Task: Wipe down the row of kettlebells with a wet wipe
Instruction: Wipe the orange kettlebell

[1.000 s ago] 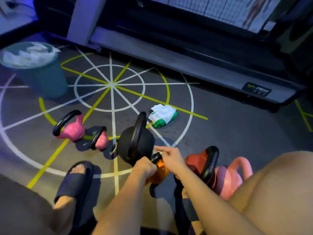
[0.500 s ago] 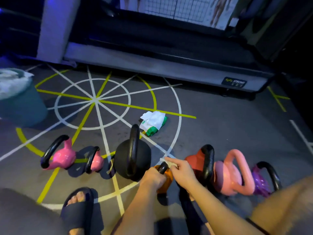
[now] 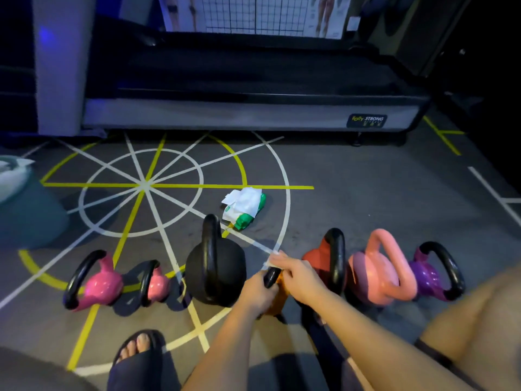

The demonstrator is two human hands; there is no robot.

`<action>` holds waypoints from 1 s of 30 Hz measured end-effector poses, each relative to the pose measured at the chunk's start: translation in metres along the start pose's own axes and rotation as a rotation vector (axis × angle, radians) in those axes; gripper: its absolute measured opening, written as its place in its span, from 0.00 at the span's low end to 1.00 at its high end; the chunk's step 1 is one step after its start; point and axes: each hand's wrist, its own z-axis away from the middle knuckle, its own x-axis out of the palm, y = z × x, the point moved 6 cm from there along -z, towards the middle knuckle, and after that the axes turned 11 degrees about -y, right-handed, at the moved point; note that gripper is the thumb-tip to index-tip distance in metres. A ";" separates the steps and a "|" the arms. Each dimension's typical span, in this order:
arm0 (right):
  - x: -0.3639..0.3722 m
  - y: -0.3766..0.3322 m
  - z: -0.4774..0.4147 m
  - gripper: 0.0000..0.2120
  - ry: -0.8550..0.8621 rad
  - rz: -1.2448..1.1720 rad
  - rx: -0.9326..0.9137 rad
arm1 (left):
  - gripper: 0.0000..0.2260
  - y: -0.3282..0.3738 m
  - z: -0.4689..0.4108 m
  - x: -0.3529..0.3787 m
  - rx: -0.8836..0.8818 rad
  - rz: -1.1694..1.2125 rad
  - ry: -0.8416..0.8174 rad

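Note:
Several kettlebells stand in a row on the floor: magenta (image 3: 103, 286), small pink (image 3: 156, 286), big black (image 3: 215, 275), small orange (image 3: 277, 303), red (image 3: 315, 261), salmon (image 3: 375, 275) and purple (image 3: 425, 277). My left hand (image 3: 258, 294) grips the orange kettlebell's black handle (image 3: 271, 277). My right hand (image 3: 301, 280) curls over the top of that handle, and a sliver of white wet wipe (image 3: 269, 262) shows under its fingertips. Both hands hide most of the orange bell.
A green and white wipe pack (image 3: 244, 207) lies on the floor behind the row. At the left edge stands a teal bin (image 3: 25, 204) holding used wipes. A treadmill (image 3: 225, 111) runs along the back. My slippered foot (image 3: 138, 359) and knee (image 3: 479, 320) are close by.
Both hands have stayed on the orange kettlebell. My right hand's fingers have curled further over the handle. The view has swung right, bringing the purple kettlebell fully into sight.

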 end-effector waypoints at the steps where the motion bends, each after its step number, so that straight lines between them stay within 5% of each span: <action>1: 0.005 -0.004 0.004 0.25 -0.026 0.008 -0.026 | 0.12 -0.003 0.005 0.000 0.002 0.006 0.016; 5: -0.003 0.001 -0.013 0.24 -0.017 -0.031 0.074 | 0.19 -0.002 0.015 0.003 0.021 -0.038 0.020; 9: -0.009 0.012 -0.024 0.27 -0.110 0.029 0.248 | 0.16 -0.004 0.017 0.006 0.037 -0.039 0.016; 18: 0.011 -0.006 -0.003 0.27 -0.059 0.136 -0.112 | 0.15 0.007 0.010 0.007 0.130 -0.092 0.006; 25: -0.012 0.013 -0.036 0.24 -0.068 0.192 0.092 | 0.09 -0.007 0.009 0.012 0.113 0.024 0.076; 30: 0.017 0.005 -0.034 0.24 -0.128 0.222 -0.070 | 0.20 0.002 0.010 0.013 0.138 -0.002 0.094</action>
